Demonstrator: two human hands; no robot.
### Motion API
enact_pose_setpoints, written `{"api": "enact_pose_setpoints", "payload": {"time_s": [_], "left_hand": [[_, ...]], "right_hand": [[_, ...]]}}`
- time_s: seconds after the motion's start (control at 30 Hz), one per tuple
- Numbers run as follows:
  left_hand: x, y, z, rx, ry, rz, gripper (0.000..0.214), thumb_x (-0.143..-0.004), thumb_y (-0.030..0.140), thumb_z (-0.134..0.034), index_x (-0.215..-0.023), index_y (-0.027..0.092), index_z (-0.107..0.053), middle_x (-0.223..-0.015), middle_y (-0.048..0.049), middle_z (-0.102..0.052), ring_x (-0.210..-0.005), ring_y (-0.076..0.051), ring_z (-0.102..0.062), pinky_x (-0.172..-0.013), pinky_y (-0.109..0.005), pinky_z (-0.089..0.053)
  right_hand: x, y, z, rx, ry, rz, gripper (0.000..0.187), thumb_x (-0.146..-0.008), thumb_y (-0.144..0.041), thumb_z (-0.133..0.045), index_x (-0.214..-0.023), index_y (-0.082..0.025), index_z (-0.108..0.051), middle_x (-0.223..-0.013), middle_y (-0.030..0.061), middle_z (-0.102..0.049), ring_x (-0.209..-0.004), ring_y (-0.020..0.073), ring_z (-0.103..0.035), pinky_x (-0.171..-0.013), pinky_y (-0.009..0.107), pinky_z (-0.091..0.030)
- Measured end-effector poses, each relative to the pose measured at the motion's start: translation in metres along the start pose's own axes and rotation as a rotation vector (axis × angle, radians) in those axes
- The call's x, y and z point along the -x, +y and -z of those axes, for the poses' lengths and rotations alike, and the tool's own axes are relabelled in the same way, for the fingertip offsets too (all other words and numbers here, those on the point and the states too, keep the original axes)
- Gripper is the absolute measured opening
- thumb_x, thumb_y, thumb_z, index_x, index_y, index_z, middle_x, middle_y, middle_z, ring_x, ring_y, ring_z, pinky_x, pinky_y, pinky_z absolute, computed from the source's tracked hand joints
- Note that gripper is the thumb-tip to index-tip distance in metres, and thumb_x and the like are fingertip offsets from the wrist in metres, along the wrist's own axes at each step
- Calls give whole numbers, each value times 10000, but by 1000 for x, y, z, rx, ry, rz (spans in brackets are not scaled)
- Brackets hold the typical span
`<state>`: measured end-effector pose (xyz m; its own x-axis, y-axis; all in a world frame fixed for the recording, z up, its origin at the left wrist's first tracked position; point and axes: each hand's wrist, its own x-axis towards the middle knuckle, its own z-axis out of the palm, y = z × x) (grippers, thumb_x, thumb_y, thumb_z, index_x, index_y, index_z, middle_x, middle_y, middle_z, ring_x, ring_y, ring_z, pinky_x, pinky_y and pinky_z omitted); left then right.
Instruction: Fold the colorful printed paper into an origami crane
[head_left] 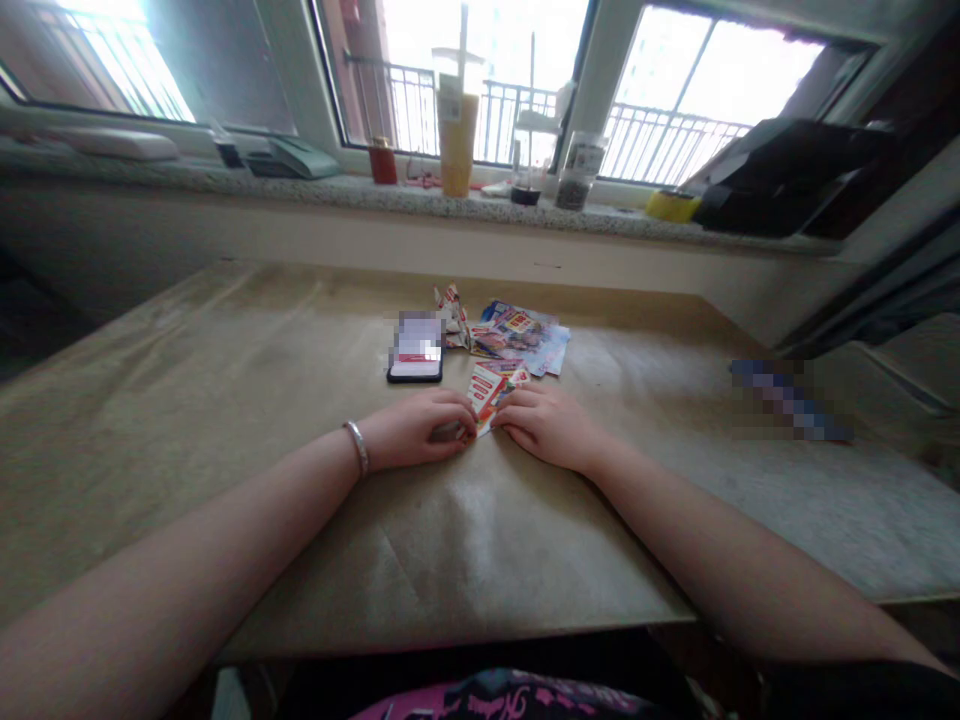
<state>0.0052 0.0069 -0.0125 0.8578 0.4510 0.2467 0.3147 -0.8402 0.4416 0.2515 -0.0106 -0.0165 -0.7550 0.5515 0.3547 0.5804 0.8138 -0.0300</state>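
Fingers on your left hand [420, 425] pinch that printed paper [486, 388] by its left edge; your right hand's [550, 425] curl against the other side, can't tell if gripping tbh.

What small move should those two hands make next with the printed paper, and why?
Perhaps a gentle press along the visible edges of the printed paper. The left hand and right hand sit at opposite sides of it with fingers at its edges, and it seems folded, narrowing toward the person. The fingers hide part, so I can't be sure.
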Motion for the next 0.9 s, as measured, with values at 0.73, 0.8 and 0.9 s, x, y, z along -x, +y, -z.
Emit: {"api": "enact_pose_setpoints", "payload": {"time_s": [0.73, 0.8, 0.9], "left_hand": [[3, -3, 1, -22, -5, -32, 202, -867, 273, -543, -940, 231, -726, -1133, -66, -638, -1068, -186, -587, -945, -323, -473], [3, -4, 1, -17, -4, -39, 204, -867, 275, -542, -936, 224, -727, -1134, -71, -637, -1069, -187, -586, -945, -325, -475], [3, -5, 1, -11, -6, -37, 202, -864, 284, -546, -936, 218, -724, -1135, -76, -638, -1083, -193, -579, -955, -338, -471]], "right_hand": [[7, 2, 15, 55, -102, -126, 239, -814, -196, -481, -861, -205, -715, -963, 51, -692, -882, 191, -599, -770, 291, -448], [7, 5, 17, 76, -131, -183, 244, -810, -202, -472, -852, -199, -712, -971, 52, -691, -879, 187, -607, -762, 283, -444], [7, 8, 20, 132, -164, -284, 256, -802, -211, -457, -854, -200, -708, -973, 50, -690, -888, 190, -616, -722, 275, -436]]}}
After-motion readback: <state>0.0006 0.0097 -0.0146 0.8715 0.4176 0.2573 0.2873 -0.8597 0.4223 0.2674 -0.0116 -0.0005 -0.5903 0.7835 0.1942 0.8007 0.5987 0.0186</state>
